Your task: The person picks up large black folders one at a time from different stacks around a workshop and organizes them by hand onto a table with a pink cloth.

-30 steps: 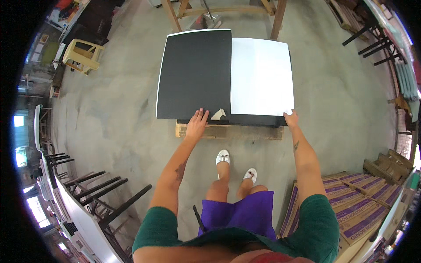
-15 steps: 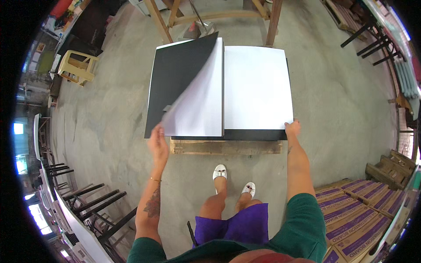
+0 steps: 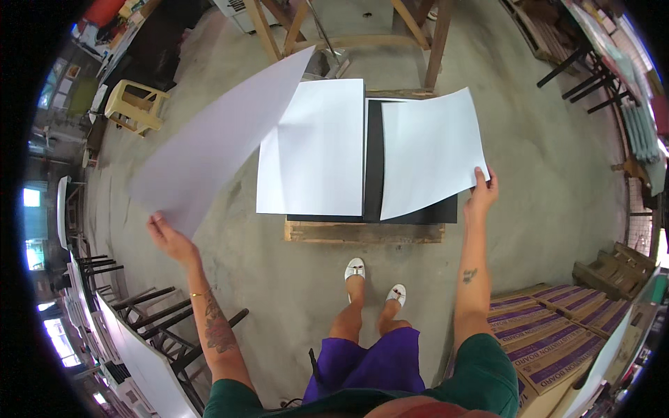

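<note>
My left hand [image 3: 171,240] pinches the lower corner of a large sheet of board [image 3: 216,143], lifted and tilted, its pale side toward me. Its far corner reaches past the top of the left stack of white board [image 3: 313,157]. On the other side, my right hand [image 3: 483,191] grips the right edge of a white sheet [image 3: 433,153], which bows as it is held up at an angle. Beneath that one lies black board [image 3: 374,160] on the right stack. Both stacks rest on a low wooden pallet [image 3: 362,232].
A wooden frame [image 3: 362,40] stands just beyond the stacks. To the left are a cream plastic stool [image 3: 136,104] and black-legged tables. Brown cartons with purple stripes [image 3: 557,348] are piled at the lower right, near a wooden pallet [image 3: 613,275].
My left hand has swung outward to the left with its sheet, exposing the white stack. My right hand has raised a white sheet from the right stack, uncovering black board.
</note>
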{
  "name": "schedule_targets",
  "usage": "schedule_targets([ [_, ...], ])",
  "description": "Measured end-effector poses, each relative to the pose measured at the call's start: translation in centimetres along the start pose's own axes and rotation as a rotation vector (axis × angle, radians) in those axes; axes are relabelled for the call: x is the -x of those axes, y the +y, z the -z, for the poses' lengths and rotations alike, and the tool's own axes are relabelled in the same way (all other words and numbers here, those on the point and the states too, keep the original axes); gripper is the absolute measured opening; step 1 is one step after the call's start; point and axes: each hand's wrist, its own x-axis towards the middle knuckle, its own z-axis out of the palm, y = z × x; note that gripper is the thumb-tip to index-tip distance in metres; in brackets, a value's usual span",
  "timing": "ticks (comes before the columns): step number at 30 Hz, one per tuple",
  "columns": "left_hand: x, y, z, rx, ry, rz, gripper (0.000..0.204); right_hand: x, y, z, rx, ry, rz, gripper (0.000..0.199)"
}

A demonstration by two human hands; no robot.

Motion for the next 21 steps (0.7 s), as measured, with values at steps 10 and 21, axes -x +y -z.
schedule_targets([
  [10, -12.9, 7.0, 20.5, 0.171, 0.184, 0.318, 0.04, 24.2, -2.2, -19.9, 0.282, -0.67, 0.736, 0.029],
  [21, -12.7, 8.8, 22.5, -0.147, 0.205, -0.06, 0.038, 30.0, 18.7, -27.6, 0.745, -1.283, -0.366, 0.081],
])
